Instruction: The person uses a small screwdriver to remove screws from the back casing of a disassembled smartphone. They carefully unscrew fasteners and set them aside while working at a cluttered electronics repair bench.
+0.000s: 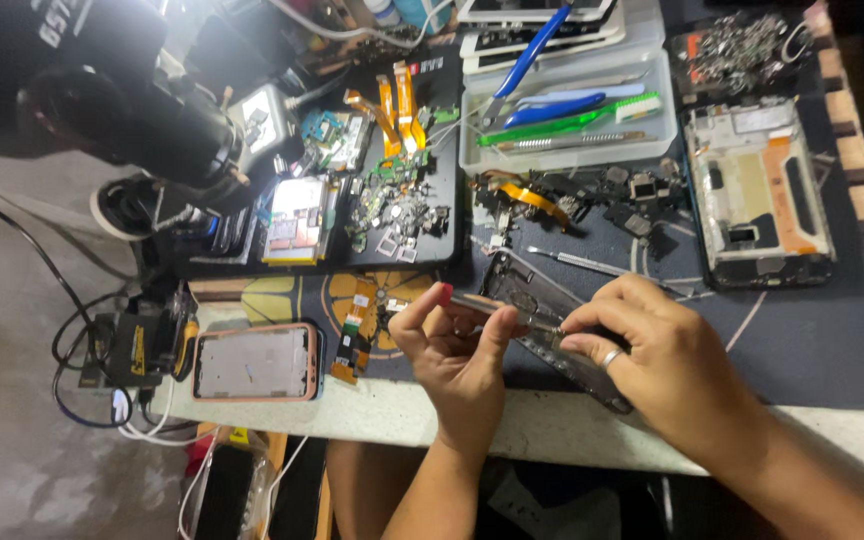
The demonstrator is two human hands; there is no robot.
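Note:
My left hand [457, 350] pinches a thin metal tool [482, 303], like tweezers, whose tip points right over a dark phone frame [542, 325] lying tilted on the mat. On the right edge of that frame rests my right hand [657, 355], a ring on one finger, its fingers pressing the frame down. The two hands almost touch above the frame's middle.
A phone in a pink case [255, 362] lies left of my hands. Behind are flex cables and small parts [397, 205], a clear tray of tools [567, 115], an opened phone chassis [757, 195], a microscope [142, 110] at back left, and cables [82, 350].

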